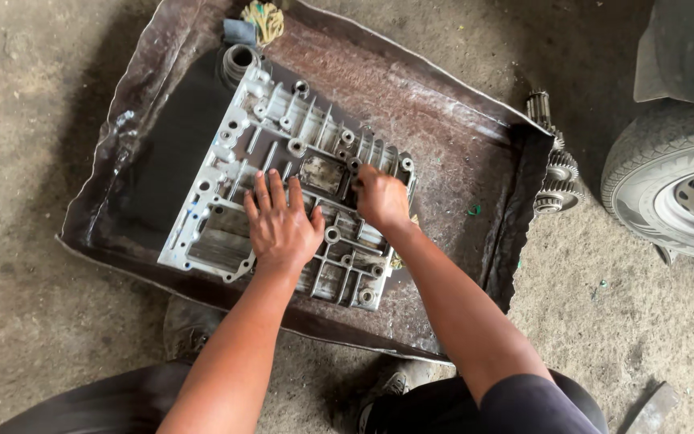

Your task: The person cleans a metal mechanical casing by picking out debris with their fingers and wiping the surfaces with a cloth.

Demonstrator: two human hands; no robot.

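Left hand [281,225] lies flat, open on the aluminium housing [283,161] in the tray [443,128] – right hand [381,197] closed, holding what I cannot tell – housing looks cleaned, nothing mounted yet

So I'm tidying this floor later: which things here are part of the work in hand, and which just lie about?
In hand:
left hand
right hand
aluminium gearbox casing
metal tray

Lying about:
gear shaft
yellow rag
car wheel
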